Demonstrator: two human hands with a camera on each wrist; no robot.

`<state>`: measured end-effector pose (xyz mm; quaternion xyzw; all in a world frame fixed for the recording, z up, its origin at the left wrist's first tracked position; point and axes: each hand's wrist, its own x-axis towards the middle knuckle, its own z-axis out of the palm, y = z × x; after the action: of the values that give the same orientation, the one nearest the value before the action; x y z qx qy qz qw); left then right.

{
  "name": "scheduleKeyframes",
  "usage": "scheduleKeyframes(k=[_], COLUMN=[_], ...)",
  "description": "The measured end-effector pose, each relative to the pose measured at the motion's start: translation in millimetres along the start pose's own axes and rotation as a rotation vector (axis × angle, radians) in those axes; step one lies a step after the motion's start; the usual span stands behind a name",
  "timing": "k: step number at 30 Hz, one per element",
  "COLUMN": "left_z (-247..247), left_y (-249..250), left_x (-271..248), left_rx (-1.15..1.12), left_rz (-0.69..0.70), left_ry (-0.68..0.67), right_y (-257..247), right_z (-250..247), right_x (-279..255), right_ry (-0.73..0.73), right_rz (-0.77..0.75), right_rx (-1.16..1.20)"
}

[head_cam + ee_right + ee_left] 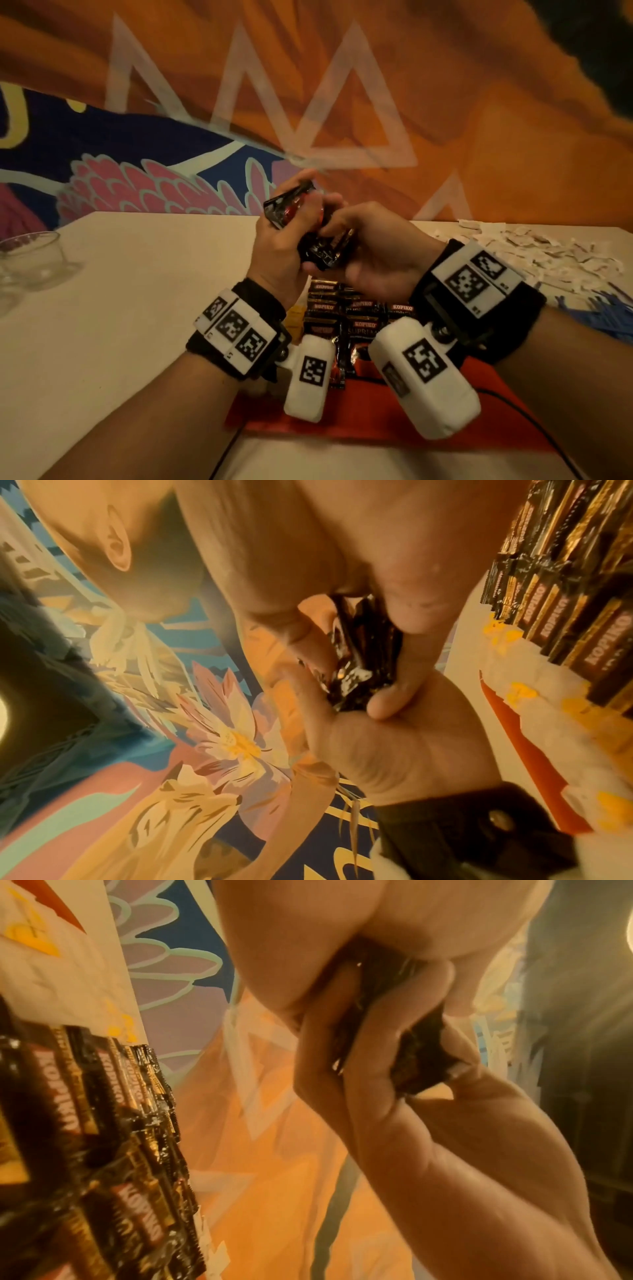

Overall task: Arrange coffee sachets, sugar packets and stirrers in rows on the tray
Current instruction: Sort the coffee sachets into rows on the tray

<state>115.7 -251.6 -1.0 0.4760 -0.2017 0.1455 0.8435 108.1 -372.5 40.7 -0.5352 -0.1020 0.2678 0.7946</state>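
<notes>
Both hands, left hand (pixel 279 245) and right hand (pixel 373 250), gripped a bunch of glossy black-and-red coffee sachets (pixel 310 228) above the red tray (pixel 383 411)

Both hands (pixel 329 240) are raised together above the worktop (pixel 144 301), over the laid coffee sachets (pixel 346 318). Bare worktop is seen to the left, bounded at far left by a glass bowl (pixel 32 257). The right side is blocked by scattered sugar packets (pixel 548 250) and blue stirrers (pixel 603 315).
</notes>
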Motion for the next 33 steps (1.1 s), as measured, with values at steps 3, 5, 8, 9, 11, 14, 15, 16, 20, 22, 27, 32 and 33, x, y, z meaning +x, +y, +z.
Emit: scheduleKeyframes(k=[3,5,8,9,11,14,15,16,20,22,27,32,33], left_z=[1.4,3.0,3.2,2.9,2.9,4.9,5.4,6.1,8.4,10.7,2.3,-17.0,-18.4], left_y=[-6.2,-5.6,-2.6,-2.2,-3.3,-4.5,-5.1,-5.5,-6.7,-5.9,3.8,8.1,8.6], left_x=[-2.2,-2.6,0.5,2.0,3.2,2.6,2.4,2.2,0.0,-1.6,6.9,18.5,19.1], left_rx=[0.002,-0.018,-0.020,-0.014,0.001,0.006,0.004,0.006,0.067,0.074,0.074,-0.001,-0.002], left_rz=[-0.024,-0.067,-0.114,-0.116,-0.134,-0.181,-0.187,-0.184,-0.186,-0.199,-0.220,-0.276,-0.266], left_ry=[-0.012,0.011,0.083,0.112,0.159,0.240,0.265,0.284,0.302,0.275,0.297,0.309,0.290], right_y=[5.6,6.7,3.1,1.8,1.8,1.9,1.8,1.2,-0.8,-1.1,-8.6,-22.1,-23.5], right_z=[-0.4,-1.0,-3.7,-6.2,-14.4,-19.4,-21.8,-23.9,-29.0,-30.7,-41.6,-50.9,-51.6], right_x=[3.4,0.6,-3.3,-2.9,1.5,2.6,2.9,3.0,2.9,4.5,4.7,-4.2,-4.5], right_ry=[-0.003,0.013,0.120,0.200,0.353,0.394,0.394,0.397,0.395,0.407,0.462,0.538,0.557], right_rz=[-0.070,-0.092,-0.169,-0.232,-0.339,-0.386,-0.375,-0.364,-0.350,-0.350,-0.399,-0.510,-0.522], right_rx=[-0.045,-0.172,-0.470,-0.584,-0.762,-0.706,-0.675,-0.663,-0.710,-0.737,-0.526,-0.770,-0.821])
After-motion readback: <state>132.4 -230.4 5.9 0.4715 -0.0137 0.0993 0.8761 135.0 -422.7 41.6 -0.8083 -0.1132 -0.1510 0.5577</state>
